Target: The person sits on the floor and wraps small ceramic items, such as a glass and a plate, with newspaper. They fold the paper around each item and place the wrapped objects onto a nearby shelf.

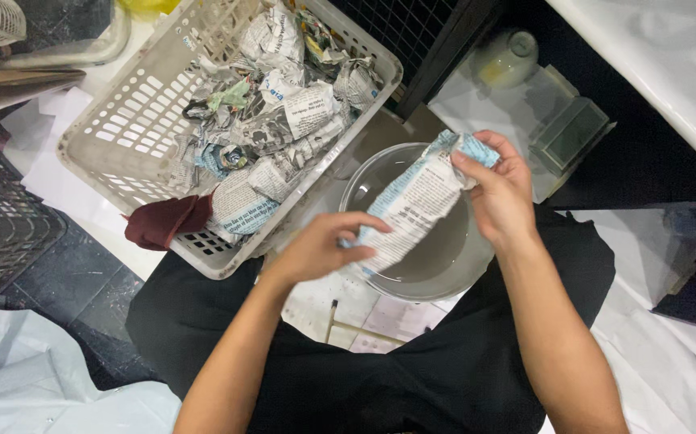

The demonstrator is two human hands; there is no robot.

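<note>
Newsprint strip (412, 205) between left hand (320, 249) and right hand (499, 193), fingers pinched, above bowl (444, 277).

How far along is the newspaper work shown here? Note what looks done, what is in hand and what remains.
Done: none visibly; the grey bowl shows no paper inside. In hand: the left hand and right hand hold a newspaper strip over it. Left: crumpled newspaper fills the plastic basket.

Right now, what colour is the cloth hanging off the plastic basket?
Dark maroon cloth, draped over the white basket rim; head view.
</note>
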